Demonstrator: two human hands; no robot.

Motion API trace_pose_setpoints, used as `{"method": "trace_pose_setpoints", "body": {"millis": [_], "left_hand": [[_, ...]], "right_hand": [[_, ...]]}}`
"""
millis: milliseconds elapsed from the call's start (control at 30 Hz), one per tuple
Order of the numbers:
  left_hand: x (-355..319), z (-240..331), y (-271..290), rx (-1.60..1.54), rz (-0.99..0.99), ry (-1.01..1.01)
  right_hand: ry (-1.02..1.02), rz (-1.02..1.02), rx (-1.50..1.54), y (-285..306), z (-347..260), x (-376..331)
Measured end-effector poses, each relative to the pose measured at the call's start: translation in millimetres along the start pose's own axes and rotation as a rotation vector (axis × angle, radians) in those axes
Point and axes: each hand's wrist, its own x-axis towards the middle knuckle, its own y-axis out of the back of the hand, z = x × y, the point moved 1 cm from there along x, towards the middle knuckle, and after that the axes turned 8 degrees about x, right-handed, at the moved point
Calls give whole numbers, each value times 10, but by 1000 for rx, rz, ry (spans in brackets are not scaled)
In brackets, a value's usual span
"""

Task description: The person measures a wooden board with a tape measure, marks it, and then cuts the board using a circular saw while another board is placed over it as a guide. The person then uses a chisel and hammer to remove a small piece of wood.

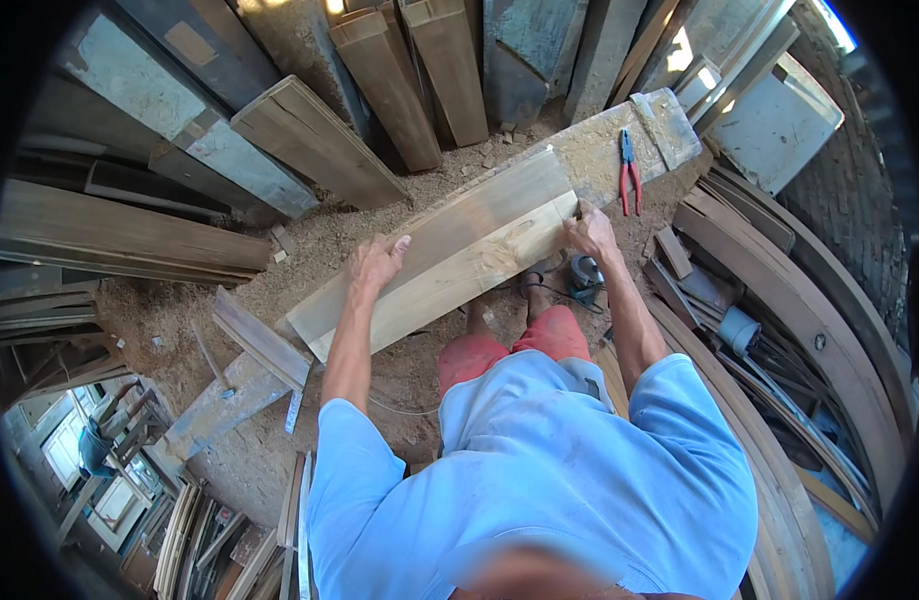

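Two wooden planks lie side by side along a narrow, dusty bench (584,145). The farther is a brown plank (469,215); the nearer is a paler plank (459,265) with its end grain toward my right. At the far edge of the brown plank, my left hand (375,262) grips it with the thumb on top and the fingers partly hidden. My right hand (591,235) is closed around the right end of the pale plank. Beyond it, red-handled pliers (629,175) rest on the bench.
Boards (319,145) lean upright along the far side. Long timbers (779,270) are stacked at the right. A corded power tool (585,272) sits by my foot. A short wood piece (264,340) lies across the bench's left part. Sawdust (169,305) covers the ground.
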Motion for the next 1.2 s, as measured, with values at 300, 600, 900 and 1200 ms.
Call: {"method": "trace_pose_setpoints", "body": {"millis": [300, 600, 900, 1200], "left_hand": [[-1097, 172, -329, 198, 68, -307], [-1079, -78, -678, 60, 146, -328], [-1079, -12, -651, -391, 153, -371], [-1448, 255, -1174, -1680, -466, -80]], "right_hand": [[-133, 42, 56, -30, 84, -214], [-79, 8, -75, -169, 154, -88], [153, -195, 177, -83, -641, -699], [461, -744, 64, -1136, -1547, -1400]]}}
